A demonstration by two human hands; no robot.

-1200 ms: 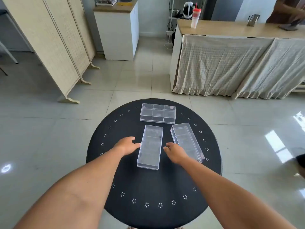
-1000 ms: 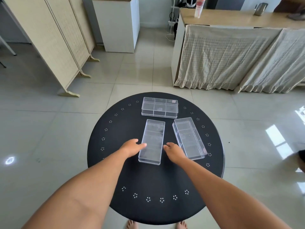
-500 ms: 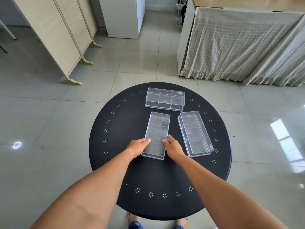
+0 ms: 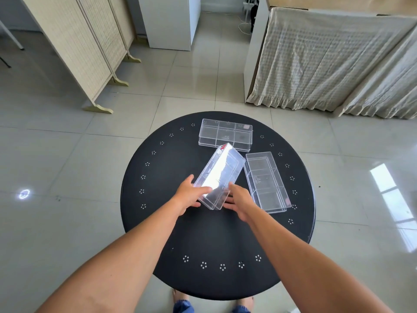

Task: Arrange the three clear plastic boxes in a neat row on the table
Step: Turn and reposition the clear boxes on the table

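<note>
A round black tabletop point(image 4: 216, 240), ringed with small white dot clusters, stands on a glossy grey tiled floor point(image 4: 67, 154) in the middle of the frame.

Just above frame centre, the left hand point(image 4: 188, 195) has its fingers point(image 4: 204, 190) curled over the near left edge of the middle clear box point(image 4: 220, 175), thumb side up against the box's long wall. The right hand point(image 4: 240, 199) closes on the same near end from the right, its fingers point(image 4: 233, 188) pressed to the box's side and partly under it. Both hands have hold of this one box. It is tilted, its far end pointing toward the upper right and its near end raised off the tabletop, with a bright glare across its top face. A small red mark shows at its far left corner.

To the right of it, near the right hand, the second clear box point(image 4: 267, 181) lies flat, its long side running from upper left to lower right, with inner dividers visible. Its upper left corner sits just beside the held box; whether they touch cannot be told. Above both, at the far side of the tabletop, the third clear box point(image 4: 225, 134) lies flat and crosswise, divided into compartments.

Further out, a folding woven screen point(image 4: 74, 41) fills the upper left of the frame, a white cabinet point(image 4: 170, 21) stands top centre, and a counter draped in pale cloth point(image 4: 327, 59) fills the upper right. Bare toes show at the bottom edge under the tabletop.
</note>
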